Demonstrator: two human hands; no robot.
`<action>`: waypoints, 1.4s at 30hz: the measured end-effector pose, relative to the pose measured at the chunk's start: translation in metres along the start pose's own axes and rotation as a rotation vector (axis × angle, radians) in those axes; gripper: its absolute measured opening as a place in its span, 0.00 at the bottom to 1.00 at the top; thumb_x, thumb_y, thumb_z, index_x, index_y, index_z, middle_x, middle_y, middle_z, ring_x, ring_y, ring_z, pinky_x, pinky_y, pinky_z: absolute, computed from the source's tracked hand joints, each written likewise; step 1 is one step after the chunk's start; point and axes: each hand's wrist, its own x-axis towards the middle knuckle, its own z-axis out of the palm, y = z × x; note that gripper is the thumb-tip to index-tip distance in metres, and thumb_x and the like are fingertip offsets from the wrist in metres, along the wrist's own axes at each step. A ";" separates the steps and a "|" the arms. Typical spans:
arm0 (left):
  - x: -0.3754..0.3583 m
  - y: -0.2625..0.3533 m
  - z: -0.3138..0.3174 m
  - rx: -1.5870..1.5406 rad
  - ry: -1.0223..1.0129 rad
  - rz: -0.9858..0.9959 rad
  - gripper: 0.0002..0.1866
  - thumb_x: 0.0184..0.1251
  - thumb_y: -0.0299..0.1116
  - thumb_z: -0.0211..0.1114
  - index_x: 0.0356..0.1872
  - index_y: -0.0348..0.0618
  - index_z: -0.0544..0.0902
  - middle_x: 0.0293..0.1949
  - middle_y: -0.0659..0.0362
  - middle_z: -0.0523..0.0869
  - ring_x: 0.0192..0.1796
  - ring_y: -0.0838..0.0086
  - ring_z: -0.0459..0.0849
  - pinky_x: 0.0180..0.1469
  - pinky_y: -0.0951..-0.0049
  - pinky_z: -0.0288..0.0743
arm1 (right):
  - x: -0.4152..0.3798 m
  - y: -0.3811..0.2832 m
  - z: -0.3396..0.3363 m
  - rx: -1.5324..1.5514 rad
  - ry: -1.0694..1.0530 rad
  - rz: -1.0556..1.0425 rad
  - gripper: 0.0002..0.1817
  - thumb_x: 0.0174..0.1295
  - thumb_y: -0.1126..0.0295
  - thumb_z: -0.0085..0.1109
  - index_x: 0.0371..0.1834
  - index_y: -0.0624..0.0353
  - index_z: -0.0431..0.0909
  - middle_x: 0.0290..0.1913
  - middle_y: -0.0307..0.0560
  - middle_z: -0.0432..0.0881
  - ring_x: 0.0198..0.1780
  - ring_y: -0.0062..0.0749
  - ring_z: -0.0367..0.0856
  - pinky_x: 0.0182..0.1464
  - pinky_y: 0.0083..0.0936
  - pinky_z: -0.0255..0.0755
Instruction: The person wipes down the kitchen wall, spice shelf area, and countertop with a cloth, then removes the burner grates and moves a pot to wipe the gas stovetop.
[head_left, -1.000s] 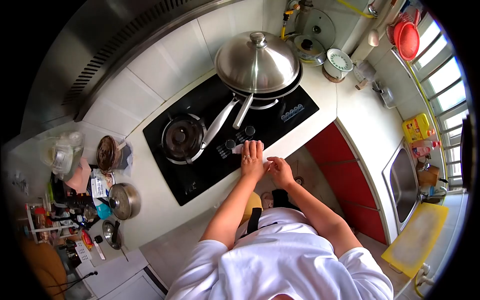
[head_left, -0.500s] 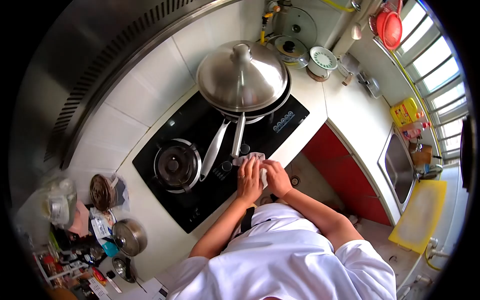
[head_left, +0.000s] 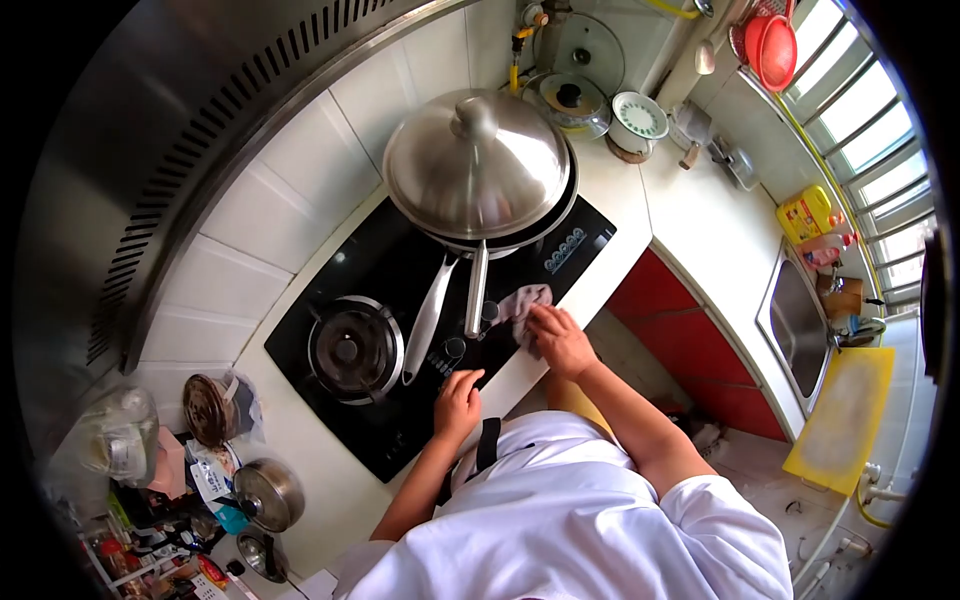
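My right hand [head_left: 562,341] has its fingers closed on a greyish-pink cloth [head_left: 522,303], which lies partly over the front edge of the black glass hob [head_left: 370,250] beside the control knobs. My left hand [head_left: 458,405] rests at the hob's front edge, holding nothing, its fingers loosely bent and apart. Just beyond the hands, two long metal handles reach forward from the back burner, where a wok with a domed steel lid [head_left: 470,165] stands. The knob [head_left: 454,348] on the left is above my left hand.
An uncovered burner [head_left: 355,350] is at the hob's left. Pots and clutter, including a lidded steel pot [head_left: 270,495], crowd the left counter. At the right are a sink [head_left: 800,330], a yellow board [head_left: 840,420] and a yellow bottle [head_left: 808,213]. A white pot [head_left: 638,122] stands behind.
My hands were together on the cloth and are now apart. The left hand has let go and moved left and down; the cloth is spread farther over the hob in my right hand.
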 end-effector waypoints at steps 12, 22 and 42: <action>0.017 0.032 0.034 -0.052 -0.162 0.077 0.16 0.57 0.19 0.63 0.45 0.49 0.84 0.38 0.58 0.83 0.42 0.60 0.84 0.43 0.63 0.80 | 0.069 0.093 -0.022 -0.133 0.003 0.268 0.29 0.62 0.59 0.56 0.69 0.46 0.70 0.76 0.40 0.59 0.77 0.39 0.54 0.73 0.49 0.53; -0.016 -0.003 -0.045 -0.292 0.005 -0.669 0.11 0.69 0.25 0.58 0.49 0.42 0.84 0.44 0.56 0.89 0.33 0.79 0.84 0.36 0.76 0.78 | 0.065 0.125 -0.041 -0.194 0.117 -0.039 0.23 0.61 0.64 0.58 0.61 0.49 0.77 0.66 0.48 0.72 0.70 0.47 0.64 0.70 0.39 0.61; 0.173 0.035 -0.098 -0.313 -0.260 -0.742 0.20 0.61 0.32 0.64 0.55 0.39 0.78 0.35 0.57 0.86 0.31 0.75 0.84 0.35 0.74 0.77 | 0.173 0.121 -0.137 1.593 -0.317 0.591 0.26 0.65 0.68 0.52 0.67 0.51 0.60 0.48 0.49 0.80 0.40 0.37 0.82 0.55 0.47 0.77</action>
